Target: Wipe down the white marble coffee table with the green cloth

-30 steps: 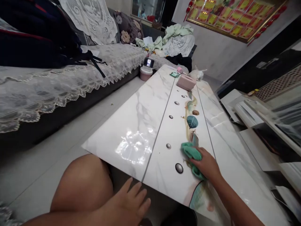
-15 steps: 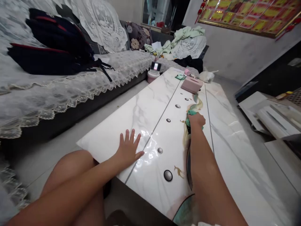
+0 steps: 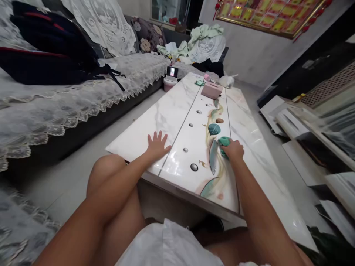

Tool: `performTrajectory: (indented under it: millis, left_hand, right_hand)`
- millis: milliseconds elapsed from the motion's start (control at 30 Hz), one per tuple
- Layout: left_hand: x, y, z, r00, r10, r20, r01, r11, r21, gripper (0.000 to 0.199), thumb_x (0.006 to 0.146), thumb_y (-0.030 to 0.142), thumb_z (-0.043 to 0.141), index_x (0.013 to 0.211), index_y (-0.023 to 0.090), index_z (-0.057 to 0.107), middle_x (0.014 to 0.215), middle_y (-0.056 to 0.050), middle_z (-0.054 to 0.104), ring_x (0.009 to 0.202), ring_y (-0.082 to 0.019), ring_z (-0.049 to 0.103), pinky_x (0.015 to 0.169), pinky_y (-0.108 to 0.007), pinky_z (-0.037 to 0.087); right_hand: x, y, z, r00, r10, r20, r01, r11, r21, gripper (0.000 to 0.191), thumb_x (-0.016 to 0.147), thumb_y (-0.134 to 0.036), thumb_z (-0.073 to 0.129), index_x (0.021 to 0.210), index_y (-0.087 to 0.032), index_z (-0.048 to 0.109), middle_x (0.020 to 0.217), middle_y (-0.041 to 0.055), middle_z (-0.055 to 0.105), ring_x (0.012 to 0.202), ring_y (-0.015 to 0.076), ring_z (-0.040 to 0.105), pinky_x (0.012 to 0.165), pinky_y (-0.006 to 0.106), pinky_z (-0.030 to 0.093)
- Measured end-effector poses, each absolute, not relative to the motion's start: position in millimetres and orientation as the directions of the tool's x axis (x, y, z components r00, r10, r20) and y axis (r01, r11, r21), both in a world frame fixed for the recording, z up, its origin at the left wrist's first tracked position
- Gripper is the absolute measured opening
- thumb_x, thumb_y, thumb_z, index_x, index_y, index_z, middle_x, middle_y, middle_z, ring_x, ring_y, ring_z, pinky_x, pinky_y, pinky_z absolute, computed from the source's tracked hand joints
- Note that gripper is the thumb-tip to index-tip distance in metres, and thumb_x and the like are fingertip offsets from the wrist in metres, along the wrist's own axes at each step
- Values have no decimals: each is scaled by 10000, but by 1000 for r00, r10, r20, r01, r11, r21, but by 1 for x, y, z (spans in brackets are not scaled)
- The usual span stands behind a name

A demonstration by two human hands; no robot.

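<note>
My left hand [image 3: 157,147] lies flat with fingers spread on the glossy white marble-patterned table [image 3: 146,129], near its left front corner. Holding nothing, it rests beside a grey line in the tabletop. My right hand [image 3: 234,149] is closed on a green cloth [image 3: 224,142], pressed to the table right of the painted leaf pattern. Part of the cloth is hidden under the fingers. A pink box [image 3: 211,90] stands toward the table's far end, with a small green packet [image 3: 199,83] to its left.
A lace-covered sofa [image 3: 133,74] runs along the left, with a dark backpack [image 3: 52,48] on it. A small lit screen [image 3: 172,72] stands on a pink tub [image 3: 169,84] beyond the table's left edge. At the right is a shelf unit [image 3: 294,122]; a white bag [image 3: 226,81] lies at the far end.
The view has shifted back, showing more of my lap and the table's front edge. My right hand has drawn the green cloth nearer along the table, uncovering painted leaves. My left hand remains spread.
</note>
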State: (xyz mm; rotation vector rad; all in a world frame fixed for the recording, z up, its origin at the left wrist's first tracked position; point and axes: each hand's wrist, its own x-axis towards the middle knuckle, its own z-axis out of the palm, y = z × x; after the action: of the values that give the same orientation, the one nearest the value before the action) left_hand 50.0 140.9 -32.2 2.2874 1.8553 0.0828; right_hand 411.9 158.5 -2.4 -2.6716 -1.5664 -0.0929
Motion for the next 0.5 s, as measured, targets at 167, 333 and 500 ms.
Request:
performTrajectory:
  millis: [167,333,500]
  left_hand:
    - [48,138,-32,206,976,-66,963,-191,191,692,1030,530,326,1603,159,215,1698,-163,127,1552,-386,78,1217,-646,91]
    - [47,124,-29,211,974,-81,967,-196,164,683,1032,536,362,1599,186,215,1700,-146,135,1554,-352,101,1230,-628,107]
    - [52,90,-27,257,954,-157,963,-239,122,683,1025,510,405,1597,180,233,1696,-161,141,1550,-367,118,1222,-640,135]
  right_hand:
    - [349,56,-10,197,979,58,976,-201,84,497,862,-449,631,1324,-266,635,1233,116,593,1031,278,577,755,329,454]
    - [328,-18,-9,71,997,38,995,-73,63,434,842,-400,662,1254,-263,682,1138,96,625,967,246,570,700,294,410]
    - [353,-50,-11,275,961,34,960,-277,50,457,845,-483,632,1246,-270,685,1115,93,628,939,243,595,653,292,415]
